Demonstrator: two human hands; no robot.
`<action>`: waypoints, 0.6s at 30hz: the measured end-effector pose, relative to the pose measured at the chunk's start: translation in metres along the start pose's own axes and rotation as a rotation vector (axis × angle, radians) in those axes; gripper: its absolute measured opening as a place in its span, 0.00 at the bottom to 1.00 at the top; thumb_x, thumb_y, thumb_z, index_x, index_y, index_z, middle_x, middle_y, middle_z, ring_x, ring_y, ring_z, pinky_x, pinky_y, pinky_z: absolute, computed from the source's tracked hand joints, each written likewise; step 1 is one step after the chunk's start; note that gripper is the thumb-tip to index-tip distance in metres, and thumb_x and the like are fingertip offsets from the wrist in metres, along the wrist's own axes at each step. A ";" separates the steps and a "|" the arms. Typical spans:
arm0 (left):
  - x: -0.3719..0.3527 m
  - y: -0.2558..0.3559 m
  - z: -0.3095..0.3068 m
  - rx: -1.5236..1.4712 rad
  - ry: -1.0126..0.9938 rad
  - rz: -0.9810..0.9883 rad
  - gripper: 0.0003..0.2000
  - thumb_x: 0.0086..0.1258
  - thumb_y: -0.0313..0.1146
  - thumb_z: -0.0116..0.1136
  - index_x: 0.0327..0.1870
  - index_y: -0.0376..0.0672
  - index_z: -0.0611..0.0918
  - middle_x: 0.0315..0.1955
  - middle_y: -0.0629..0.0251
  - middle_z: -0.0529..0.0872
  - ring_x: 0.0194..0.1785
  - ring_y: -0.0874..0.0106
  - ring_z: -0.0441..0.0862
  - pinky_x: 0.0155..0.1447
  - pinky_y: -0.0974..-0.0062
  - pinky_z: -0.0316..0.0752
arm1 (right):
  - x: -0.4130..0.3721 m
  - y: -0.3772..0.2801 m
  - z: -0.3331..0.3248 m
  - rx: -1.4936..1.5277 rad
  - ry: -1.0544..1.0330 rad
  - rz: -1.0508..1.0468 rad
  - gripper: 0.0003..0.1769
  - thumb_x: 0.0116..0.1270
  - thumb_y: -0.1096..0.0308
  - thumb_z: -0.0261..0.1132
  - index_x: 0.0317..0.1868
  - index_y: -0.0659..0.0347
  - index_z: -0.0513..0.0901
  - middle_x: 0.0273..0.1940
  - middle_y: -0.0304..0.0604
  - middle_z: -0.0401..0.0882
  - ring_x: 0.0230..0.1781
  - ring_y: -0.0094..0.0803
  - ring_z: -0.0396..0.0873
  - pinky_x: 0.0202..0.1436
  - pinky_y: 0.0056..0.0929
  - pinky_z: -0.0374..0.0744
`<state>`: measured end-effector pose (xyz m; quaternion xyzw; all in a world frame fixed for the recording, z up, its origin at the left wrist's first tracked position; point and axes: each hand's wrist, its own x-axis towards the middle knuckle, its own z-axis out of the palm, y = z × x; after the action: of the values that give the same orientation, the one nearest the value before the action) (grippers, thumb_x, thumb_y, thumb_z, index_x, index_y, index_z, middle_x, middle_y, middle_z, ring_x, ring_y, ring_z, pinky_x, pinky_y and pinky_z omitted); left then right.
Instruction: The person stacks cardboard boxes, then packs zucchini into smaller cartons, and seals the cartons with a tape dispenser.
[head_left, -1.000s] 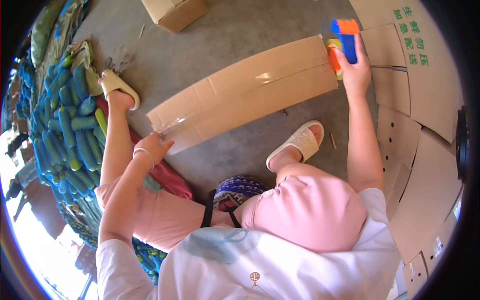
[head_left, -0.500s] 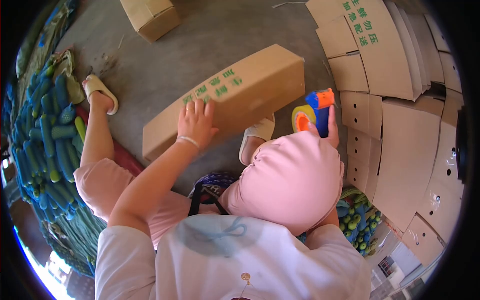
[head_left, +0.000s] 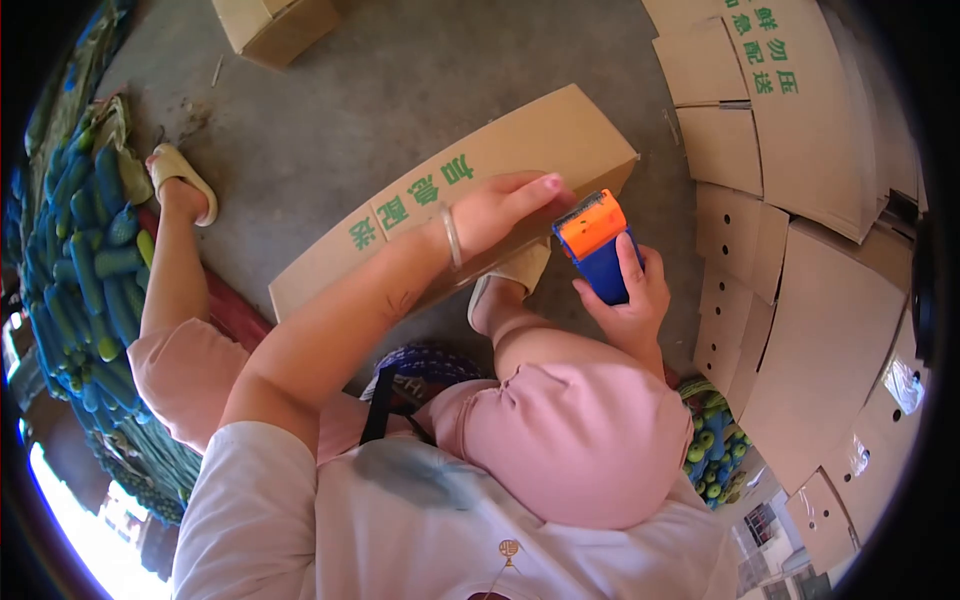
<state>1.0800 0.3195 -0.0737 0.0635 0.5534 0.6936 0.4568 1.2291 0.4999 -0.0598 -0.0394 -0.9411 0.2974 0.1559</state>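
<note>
A long brown cardboard box [head_left: 500,145] with green printed characters lies slantwise before my knees. Across its near side, toward the right end, reaches my left hand [head_left: 490,215], wearing a pale bracelet. Its fingers are stretched toward the right and appear to hold nothing; some are hidden. My right hand [head_left: 640,300] is closed around a blue and orange tape dispenser [head_left: 600,250], held up beside the box's right end with its toothed orange head close to my left fingertips. The tape roll is not visible from this angle.
Flattened cartons [head_left: 820,320] with punched holes stand stacked on the right. Another cardboard box [head_left: 275,30] sits at the top left. Green vegetables in blue netting [head_left: 95,270] pile up on the left; round green produce [head_left: 712,445] lies low on the right.
My left hand has slid right along the box, from its middle toward the right end. The tape dispenser has turned and come left and closer to that hand.
</note>
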 end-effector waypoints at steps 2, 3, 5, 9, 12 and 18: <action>0.014 -0.001 0.004 -0.176 -0.231 -0.091 0.12 0.72 0.42 0.56 0.40 0.41 0.80 0.37 0.71 0.81 0.44 0.80 0.75 0.52 0.79 0.69 | 0.000 -0.001 0.002 0.012 0.031 -0.042 0.45 0.35 0.66 0.81 0.61 0.48 0.77 0.40 0.49 0.77 0.33 0.42 0.81 0.33 0.35 0.81; 0.016 -0.002 0.003 -0.199 -0.223 -0.130 0.11 0.71 0.42 0.57 0.39 0.43 0.80 0.34 0.74 0.80 0.42 0.81 0.74 0.52 0.79 0.68 | 0.000 -0.002 0.002 0.000 0.027 -0.036 0.45 0.35 0.66 0.81 0.61 0.48 0.77 0.40 0.50 0.77 0.34 0.43 0.81 0.32 0.35 0.81; 0.017 -0.001 0.002 -0.257 -0.225 -0.170 0.10 0.71 0.41 0.57 0.39 0.43 0.80 0.32 0.75 0.80 0.41 0.82 0.73 0.50 0.79 0.68 | 0.001 -0.003 0.003 0.003 0.010 -0.024 0.45 0.35 0.67 0.81 0.61 0.48 0.77 0.41 0.51 0.78 0.34 0.43 0.81 0.32 0.34 0.81; 0.020 -0.001 -0.012 -0.248 -0.190 -0.231 0.10 0.72 0.40 0.56 0.36 0.44 0.82 0.29 0.75 0.80 0.37 0.83 0.71 0.45 0.81 0.66 | 0.004 -0.006 0.006 0.034 0.011 -0.019 0.45 0.36 0.67 0.81 0.61 0.48 0.77 0.41 0.51 0.78 0.34 0.42 0.81 0.33 0.34 0.81; 0.023 0.010 -0.012 -0.244 -0.200 -0.256 0.09 0.72 0.38 0.55 0.36 0.43 0.83 0.26 0.75 0.79 0.31 0.83 0.69 0.38 0.81 0.66 | 0.009 -0.011 0.005 0.020 0.019 -0.011 0.45 0.36 0.67 0.80 0.62 0.48 0.76 0.41 0.50 0.78 0.34 0.42 0.81 0.33 0.33 0.81; 0.046 0.005 -0.019 0.472 0.068 0.074 0.13 0.71 0.38 0.57 0.32 0.37 0.83 0.27 0.69 0.84 0.31 0.78 0.76 0.40 0.76 0.73 | 0.024 -0.032 -0.009 -0.144 -0.166 0.114 0.45 0.40 0.62 0.78 0.64 0.44 0.74 0.39 0.44 0.76 0.32 0.37 0.79 0.32 0.32 0.80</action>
<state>1.0389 0.3386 -0.0959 0.1653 0.7126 0.5630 0.3845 1.2093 0.4826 -0.0283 -0.0795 -0.9659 0.2395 0.0571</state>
